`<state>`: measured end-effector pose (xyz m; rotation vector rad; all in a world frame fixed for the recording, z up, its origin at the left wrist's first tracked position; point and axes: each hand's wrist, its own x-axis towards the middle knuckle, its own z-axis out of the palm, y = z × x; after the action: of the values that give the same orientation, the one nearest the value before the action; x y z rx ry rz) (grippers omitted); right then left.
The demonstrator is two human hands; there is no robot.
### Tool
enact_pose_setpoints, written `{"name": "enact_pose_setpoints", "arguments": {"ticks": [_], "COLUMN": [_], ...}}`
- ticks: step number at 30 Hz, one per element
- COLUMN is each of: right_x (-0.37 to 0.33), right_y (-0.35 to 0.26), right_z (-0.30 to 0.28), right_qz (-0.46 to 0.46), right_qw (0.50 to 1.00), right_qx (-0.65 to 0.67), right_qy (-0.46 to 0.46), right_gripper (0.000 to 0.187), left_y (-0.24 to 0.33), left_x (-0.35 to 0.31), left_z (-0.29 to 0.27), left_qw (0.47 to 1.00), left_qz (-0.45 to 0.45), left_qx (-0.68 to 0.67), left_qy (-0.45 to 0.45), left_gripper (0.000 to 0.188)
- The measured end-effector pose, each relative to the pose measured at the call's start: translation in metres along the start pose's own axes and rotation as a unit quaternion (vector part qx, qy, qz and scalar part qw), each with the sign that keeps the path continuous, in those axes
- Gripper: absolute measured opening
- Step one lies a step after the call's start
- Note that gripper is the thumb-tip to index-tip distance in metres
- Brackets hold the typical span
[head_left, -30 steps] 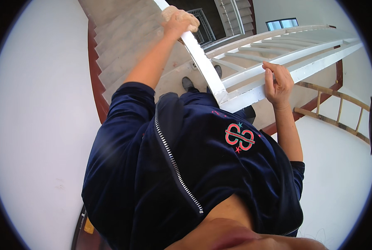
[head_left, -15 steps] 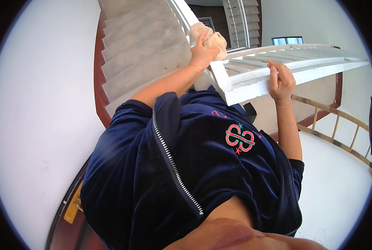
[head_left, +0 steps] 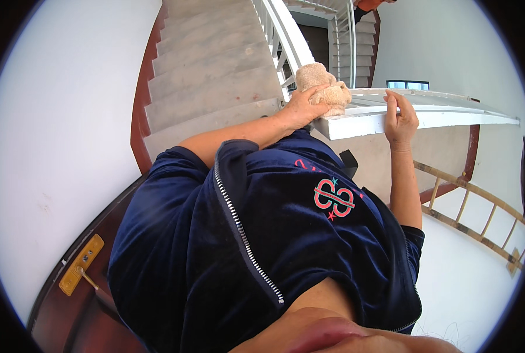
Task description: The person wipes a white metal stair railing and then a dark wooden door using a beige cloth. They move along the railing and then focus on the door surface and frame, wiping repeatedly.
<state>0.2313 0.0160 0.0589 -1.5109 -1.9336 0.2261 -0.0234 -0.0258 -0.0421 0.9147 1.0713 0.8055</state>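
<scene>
My left hand [head_left: 303, 110] is closed on a beige, fluffy cloth [head_left: 331, 96], bunched up and pressed on the corner of the white railing [head_left: 348, 126]. The cloth covers the end where the sloping handrail [head_left: 289, 29] meets the level section. Farther right, my right hand [head_left: 401, 122] is raised in front of the level railing, palm turned inward. Its fingers are loosely bent, with a gap by the thumb, and nothing shows in them. Whether it touches the rail I cannot tell.
Grey stairs [head_left: 209, 59] with a dark red skirting run along the left wall. A brown door [head_left: 92, 312] with a brass handle plate [head_left: 81, 265] is at lower left. A bamboo ladder [head_left: 462, 197] leans at right. Part of a person in orange [head_left: 368, 6] shows at the top.
My left hand and the cloth have shifted right and nearer, onto the railing's corner. The view has tilted, showing more of the door and a person at the top. My right hand stays about level.
</scene>
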Motion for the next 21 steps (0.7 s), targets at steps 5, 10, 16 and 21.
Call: {"name": "enact_pose_setpoints", "arguments": {"ticks": [5,10,16,21], "right_x": [0.0,-0.001,-0.002,-0.004], "right_y": [0.002,0.004,0.005,0.007], "right_z": [0.0,0.001,0.001,0.0], "right_qz": [-0.012,-0.013,-0.009,-0.008], "right_qw": [1.0,1.0,1.0,1.0], "right_qx": [0.012,0.004,0.003,0.022], "right_qy": [0.002,0.0,-0.009,-0.004], "right_gripper": [0.017,0.019,0.02,0.022], "left_y": [-0.015,-0.022,-0.007,0.01], "left_x": [0.014,0.028,0.051,0.087], "left_z": [-0.001,0.002,-0.016,-0.081], "left_qw": [0.999,0.998,0.982,0.952], "left_qz": [-0.003,0.009,0.019,0.026], "left_qx": [0.045,0.043,0.124,-0.094], "left_qy": [0.021,0.047,0.145,0.291], "left_gripper": [0.076,0.08,0.067,0.039]}}
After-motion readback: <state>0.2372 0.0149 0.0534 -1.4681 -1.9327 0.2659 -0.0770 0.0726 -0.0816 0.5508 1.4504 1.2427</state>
